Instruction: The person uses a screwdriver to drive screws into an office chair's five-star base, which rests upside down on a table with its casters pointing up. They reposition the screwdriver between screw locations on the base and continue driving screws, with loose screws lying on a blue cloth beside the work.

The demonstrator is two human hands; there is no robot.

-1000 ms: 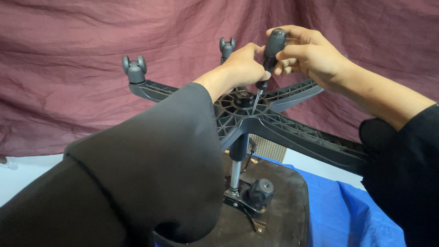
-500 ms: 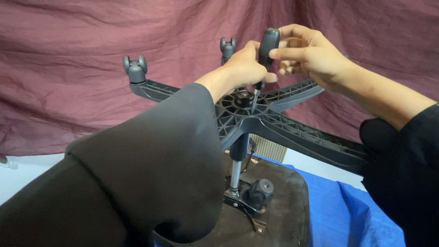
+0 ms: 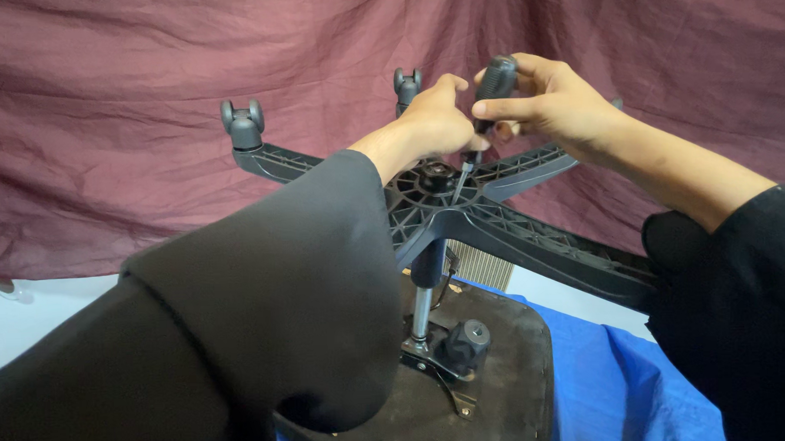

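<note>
Behind hangs a maroon cloth (image 3: 146, 125). At the hub of the upturned chair base (image 3: 461, 205), right hand (image 3: 554, 106) fingers grip a screwdriver (image 3: 492, 87), its tip in the hub; left hand (image 3: 437, 123) fingers close beside the shaft. It seems prying; steady pressure comes next.

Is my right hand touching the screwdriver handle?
Touching. The head view shows the right hand with its fingers wrapped around the black screwdriver handle.

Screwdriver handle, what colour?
Black. The screwdriver handle shows best in the head view, gripped by the right hand above the chair base.
</note>
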